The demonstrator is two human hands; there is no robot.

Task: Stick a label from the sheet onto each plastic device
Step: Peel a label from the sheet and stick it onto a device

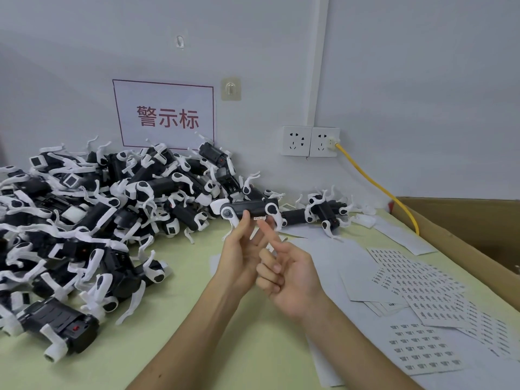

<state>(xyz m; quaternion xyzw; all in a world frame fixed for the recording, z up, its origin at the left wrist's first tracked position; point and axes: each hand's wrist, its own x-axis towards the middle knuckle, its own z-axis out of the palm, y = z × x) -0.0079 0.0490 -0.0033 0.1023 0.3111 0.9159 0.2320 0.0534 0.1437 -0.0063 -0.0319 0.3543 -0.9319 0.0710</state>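
Observation:
My left hand (243,257) holds a black-and-white plastic device (249,210) up above the table, thumb on its front face and fingers behind it. A small white label (259,218) sits on the device's lower edge. My right hand (287,273) is just below it, index finger stretched up and touching the device beside the label, the other fingers curled into the palm and holding nothing. Label sheets (422,288) printed with rows of small dark labels lie fanned out on the table at the right.
A big pile of the same devices (92,220) covers the table's left side. Three more devices (323,211) lie by the wall. Blank backing sheets (332,249) lie under my right hand. A cardboard box (478,229) stands at far right; a yellow cable (377,184) runs from the wall socket (309,141).

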